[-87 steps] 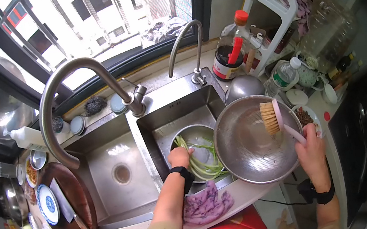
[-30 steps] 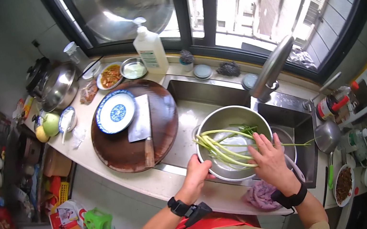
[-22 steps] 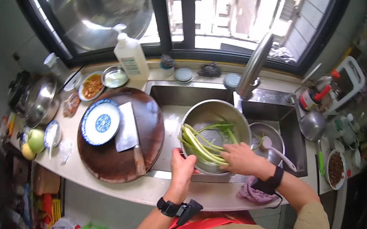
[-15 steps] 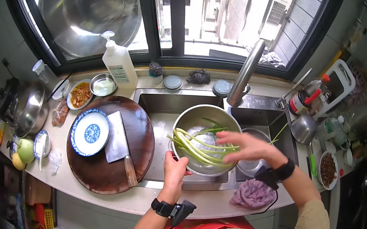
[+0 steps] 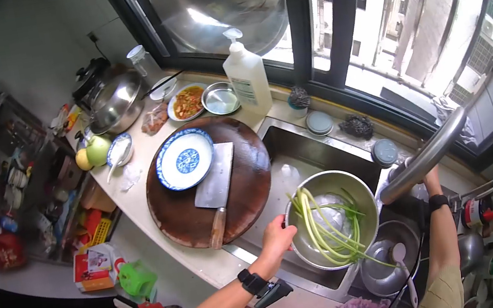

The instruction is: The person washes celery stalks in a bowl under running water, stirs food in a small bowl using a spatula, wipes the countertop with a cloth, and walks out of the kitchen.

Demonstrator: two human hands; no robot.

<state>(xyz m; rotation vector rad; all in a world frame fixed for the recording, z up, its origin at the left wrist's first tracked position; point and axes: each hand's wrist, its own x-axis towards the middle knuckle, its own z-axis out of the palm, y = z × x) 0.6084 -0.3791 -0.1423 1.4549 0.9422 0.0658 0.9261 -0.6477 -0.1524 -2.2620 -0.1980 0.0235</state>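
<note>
We grip the rim of the steel bowl [image 5: 357, 191] with our left hand [image 5: 278, 237], fingers curled over its edge at about eight o'clock. The bowl sits in the left basin of the sink [image 5: 288, 147] and holds a bundle of long green stems [image 5: 325, 232] that trail past the rim at five o'clock. Our right hand [image 5: 431, 177] reaches up behind the tap spout [image 5: 429, 153] at the bowl's three o'clock; the spout hides its fingers, so we cannot tell whether they are apart or together. At the bowl's nine o'clock lies the round wooden board [image 5: 181, 214], bearing a blue-patterned plate [image 5: 185, 159] and a cleaver [image 5: 216, 188]. A soap bottle [image 5: 247, 79] stands at the board's one o'clock.
</note>
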